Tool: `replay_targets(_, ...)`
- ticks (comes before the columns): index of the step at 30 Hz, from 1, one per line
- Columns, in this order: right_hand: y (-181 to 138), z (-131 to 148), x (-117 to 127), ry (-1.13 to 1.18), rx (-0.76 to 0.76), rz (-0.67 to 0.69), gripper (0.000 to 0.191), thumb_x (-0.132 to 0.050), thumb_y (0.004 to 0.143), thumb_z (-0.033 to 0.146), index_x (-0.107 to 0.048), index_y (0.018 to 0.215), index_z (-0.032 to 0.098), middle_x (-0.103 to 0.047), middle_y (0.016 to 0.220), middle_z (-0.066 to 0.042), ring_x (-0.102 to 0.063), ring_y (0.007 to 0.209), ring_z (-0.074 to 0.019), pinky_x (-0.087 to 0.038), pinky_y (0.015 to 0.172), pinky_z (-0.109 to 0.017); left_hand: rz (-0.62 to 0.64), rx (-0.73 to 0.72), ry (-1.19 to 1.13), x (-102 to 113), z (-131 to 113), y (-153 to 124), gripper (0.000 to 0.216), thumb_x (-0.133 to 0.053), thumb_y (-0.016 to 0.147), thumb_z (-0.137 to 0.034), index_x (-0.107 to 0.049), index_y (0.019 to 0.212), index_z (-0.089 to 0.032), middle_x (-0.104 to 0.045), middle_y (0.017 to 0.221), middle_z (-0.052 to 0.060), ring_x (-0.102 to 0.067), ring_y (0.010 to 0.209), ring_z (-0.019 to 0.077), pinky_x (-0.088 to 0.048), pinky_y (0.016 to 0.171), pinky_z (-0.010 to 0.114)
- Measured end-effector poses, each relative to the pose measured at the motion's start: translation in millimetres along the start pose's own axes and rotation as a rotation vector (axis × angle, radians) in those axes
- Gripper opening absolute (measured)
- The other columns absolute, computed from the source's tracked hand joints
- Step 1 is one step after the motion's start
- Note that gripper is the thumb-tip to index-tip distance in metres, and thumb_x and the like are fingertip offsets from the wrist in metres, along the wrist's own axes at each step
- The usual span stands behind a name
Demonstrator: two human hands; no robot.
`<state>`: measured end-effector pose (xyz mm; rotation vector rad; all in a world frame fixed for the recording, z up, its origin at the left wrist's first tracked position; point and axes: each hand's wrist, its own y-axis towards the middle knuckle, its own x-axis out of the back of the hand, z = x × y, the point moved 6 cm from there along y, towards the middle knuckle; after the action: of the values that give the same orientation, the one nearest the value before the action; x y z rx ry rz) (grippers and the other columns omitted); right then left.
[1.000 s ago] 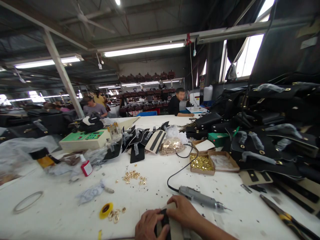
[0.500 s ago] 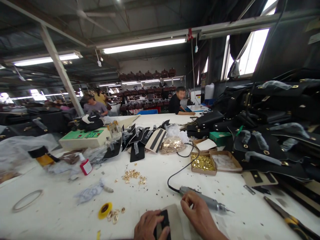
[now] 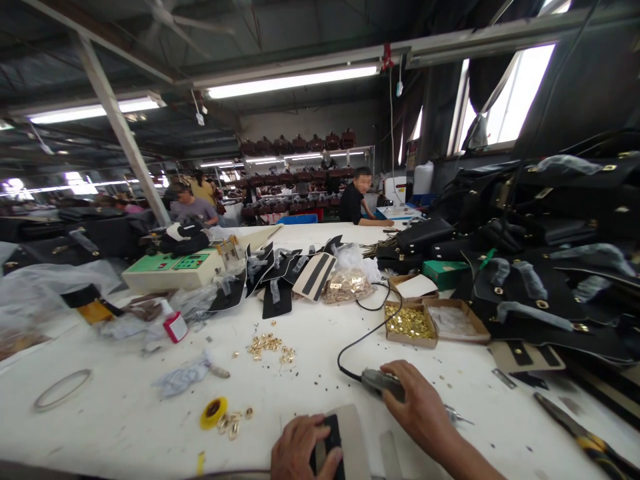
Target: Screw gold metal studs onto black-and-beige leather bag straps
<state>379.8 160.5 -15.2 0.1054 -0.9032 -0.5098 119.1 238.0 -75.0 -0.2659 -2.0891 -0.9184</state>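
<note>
At the near edge of the table my left hand (image 3: 299, 447) grips a beige panel (image 3: 353, 433) with a black strip (image 3: 333, 432) on it, thumb and fingers bent over the strip. My right hand (image 3: 421, 408) lies over a grey electric screwdriver (image 3: 373, 381), its fingers curled round the body. The tool's thin bit points right, and its black cord (image 3: 345, 347) runs back across the table. A flat metal strip (image 3: 389, 453) lies between the panel and my right forearm. Loose gold fittings (image 3: 234, 427) lie left of my left hand, beside a yellow tape roll (image 3: 213, 413).
Cardboard boxes hold gold pieces (image 3: 411, 323) and clear plastic. Pliers (image 3: 575, 427) lie at the right, below stacked black bags (image 3: 545, 287). A red-labelled bottle (image 3: 175, 324) and a green-topped machine (image 3: 173, 268) stand left. A co-worker (image 3: 356, 199) sits across the table.
My right hand has moved from a closed pose beside the electric screwdriver onto its body and taken hold of it. My left hand stays on the panel. The view has shifted slightly.
</note>
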Motion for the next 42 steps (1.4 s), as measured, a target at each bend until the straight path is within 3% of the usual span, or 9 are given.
replay_targets(5,-4,-9,-8,-0.175,-0.009,0.161,0.037,-0.061,0.082,0.026,-0.068,0.118,0.025,-0.067,0.119,-0.008,-0.059,0.110,-0.0277,-0.043,0.098,-0.039,0.003,0.077,-0.009,7,-8,1,0.023,-0.082,0.071,-0.032,-0.075,0.092,-0.029,-0.077,0.112,0.003,-0.065,0.111,0.0303,-0.053,0.092,0.046)
replay_targets(19,-5,-16,-11,-0.253,-0.045,0.218,0.046,-0.061,0.081,0.025,-0.065,0.127,0.026,-0.063,0.126,-0.008,-0.059,0.113,-0.0261,-0.044,0.098,-0.037,0.014,0.146,-0.045,14,-17,2,0.025,-0.084,0.069,-0.024,-0.074,0.092,-0.029,-0.076,0.112,0.001,-0.063,0.114,0.0298,-0.049,0.096,0.047)
replay_targets(28,-10,-28,0,-0.307,-0.054,0.214,0.043,-0.058,0.083,0.024,-0.065,0.126,0.027,-0.065,0.125,-0.007,-0.060,0.112,-0.0256,-0.043,0.098,-0.037,0.186,0.175,-0.107,15,-14,6,0.021,-0.074,0.080,-0.033,-0.076,0.100,-0.028,-0.073,0.121,0.005,-0.060,0.119,0.0308,-0.047,0.101,0.051)
replay_targets(42,-11,-26,2,-0.309,-0.076,0.224,0.043,-0.057,0.086,0.025,-0.067,0.128,0.028,-0.066,0.125,-0.007,-0.060,0.111,-0.0253,-0.043,0.097,-0.036,0.012,0.125,-0.046,16,-19,4,0.020,-0.079,0.073,-0.025,-0.075,0.092,-0.029,-0.075,0.113,0.001,-0.063,0.113,0.0292,-0.049,0.096,0.046)
